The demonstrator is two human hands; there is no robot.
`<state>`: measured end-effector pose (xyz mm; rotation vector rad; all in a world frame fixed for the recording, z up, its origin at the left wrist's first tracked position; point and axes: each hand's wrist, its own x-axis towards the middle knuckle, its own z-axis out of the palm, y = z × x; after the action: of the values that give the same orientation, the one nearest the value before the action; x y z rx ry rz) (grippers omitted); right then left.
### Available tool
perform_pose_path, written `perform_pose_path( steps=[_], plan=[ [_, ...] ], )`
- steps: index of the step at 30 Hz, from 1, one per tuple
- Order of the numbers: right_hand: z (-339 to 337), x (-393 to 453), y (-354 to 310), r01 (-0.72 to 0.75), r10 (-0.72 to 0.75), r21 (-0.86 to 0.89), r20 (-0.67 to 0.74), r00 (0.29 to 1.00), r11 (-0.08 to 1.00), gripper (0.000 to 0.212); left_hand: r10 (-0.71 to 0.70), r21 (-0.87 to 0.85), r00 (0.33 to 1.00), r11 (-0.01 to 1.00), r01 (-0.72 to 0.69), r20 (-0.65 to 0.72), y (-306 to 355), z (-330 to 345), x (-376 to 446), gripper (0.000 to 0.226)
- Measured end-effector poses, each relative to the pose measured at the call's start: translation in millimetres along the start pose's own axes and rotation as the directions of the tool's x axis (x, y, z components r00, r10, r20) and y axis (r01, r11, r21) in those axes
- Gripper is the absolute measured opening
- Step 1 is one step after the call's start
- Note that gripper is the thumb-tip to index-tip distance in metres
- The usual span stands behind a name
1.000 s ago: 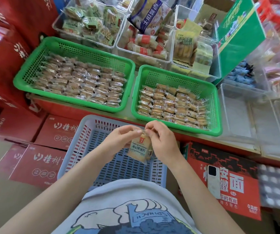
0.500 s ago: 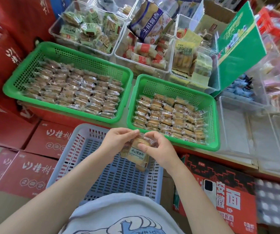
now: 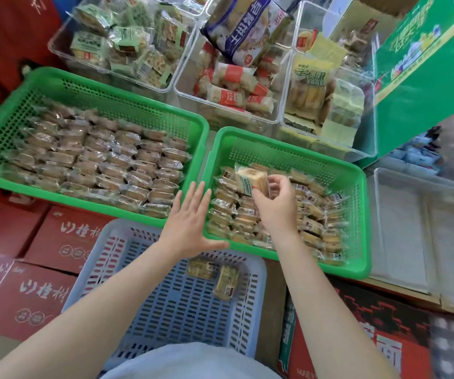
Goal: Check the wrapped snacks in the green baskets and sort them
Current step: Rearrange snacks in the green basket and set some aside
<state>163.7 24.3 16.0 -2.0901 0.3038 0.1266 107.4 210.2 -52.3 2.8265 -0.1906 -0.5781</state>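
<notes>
Two green baskets stand side by side on the shelf edge. The left green basket (image 3: 9, 113) is packed with rows of clear-wrapped snacks. The right green basket (image 3: 357, 220) holds more of them. My right hand (image 3: 275, 203) hovers over the right basket and pinches one wrapped snack (image 3: 250, 180) by its edge. My left hand (image 3: 190, 222) is flat with straight fingers, at the near left rim of the right basket, holding nothing. A blue-grey basket (image 3: 105, 269) sits in front of me with two wrapped snacks (image 3: 215, 273) lying in it.
Clear plastic bins (image 3: 182, 86) with other packaged snacks stand behind the green baskets. A green carton (image 3: 423, 86) leans at the right. Empty clear bins (image 3: 425, 228) are at the right. Red cartons (image 3: 42, 269) are stacked below and to the left.
Both hands held one snack over the blue-grey basket; now they have parted. The right hand is over the right green basket with a snack, and the left hand has opened flat.
</notes>
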Motion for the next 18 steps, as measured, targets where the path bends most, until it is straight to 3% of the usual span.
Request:
perform_pose_path(
  steps=[4, 8, 16, 18],
  plan=[
    [22.7, 52.0, 0.3, 0.211, -0.223, -0.184, -0.044, 0.974, 0.960, 0.027, 0.030, 0.048, 0.997, 0.999, -0.026, -0.075, -3.8, 10.6, 4.9, 0.139],
    [47.1, 89.6, 5.7, 0.414, -0.440, -0.474, 0.062, 0.896, 0.777, 0.029, 0.026, 0.086, 0.998, 0.996, -0.021, -0.060, -2.6, 11.9, 4.7, 0.138],
    [74.8, 122.6, 28.0, 0.493, -0.469, -0.733, 0.266, 0.842, 0.469, 0.021, 0.043, 0.095, 0.996, 0.995, -0.036, -0.075, -2.8, 18.3, 6.5, 0.138],
    [78.1, 123.3, 32.1, 0.501, -0.408, -0.765, 0.339, 0.847, 0.405, 0.025, 0.041, 0.091, 0.997, 0.995, -0.036, -0.063, -2.3, 18.4, 6.3, 0.138]
  ],
)
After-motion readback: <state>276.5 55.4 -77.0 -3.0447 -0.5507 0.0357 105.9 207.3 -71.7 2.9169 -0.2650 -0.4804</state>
